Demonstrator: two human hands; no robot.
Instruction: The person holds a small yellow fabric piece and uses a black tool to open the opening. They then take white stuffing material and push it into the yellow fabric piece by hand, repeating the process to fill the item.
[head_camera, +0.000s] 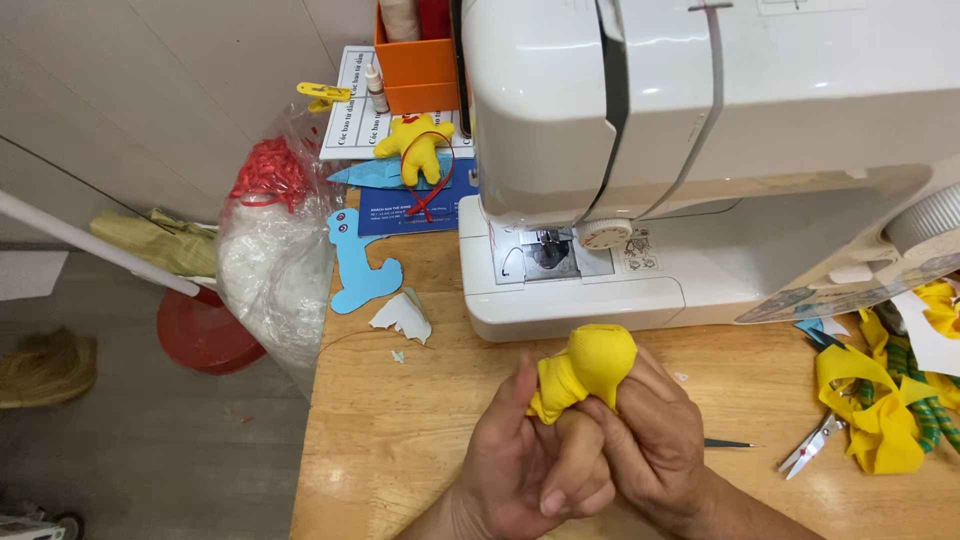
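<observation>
Both hands close on a yellow stuffed fabric piece (585, 370), raised just above the tabletop (400, 440): the left hand (520, 465) pinches its lower end while the right hand (655, 440) squeezes beside it, so the rounded top bulges upward. Directly behind stands a white sewing machine (640, 150). Thread snips (812, 445) and yellow scraps (880, 420) lie right; a blue paper pattern (360, 270) and a finished yellow toy (418, 145) lie left.

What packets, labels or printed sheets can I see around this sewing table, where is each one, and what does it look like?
Printed sheet: back of the table beside the orange box, white with rows of black text.
Blue card: left of the sewing machine, under the finished yellow toy, dark blue with small white print.
Diagram sticker: on the machine bed beside the dial, small and white.
Plastic bag: table's left edge, clear, holding white stuffing and red bits.
</observation>
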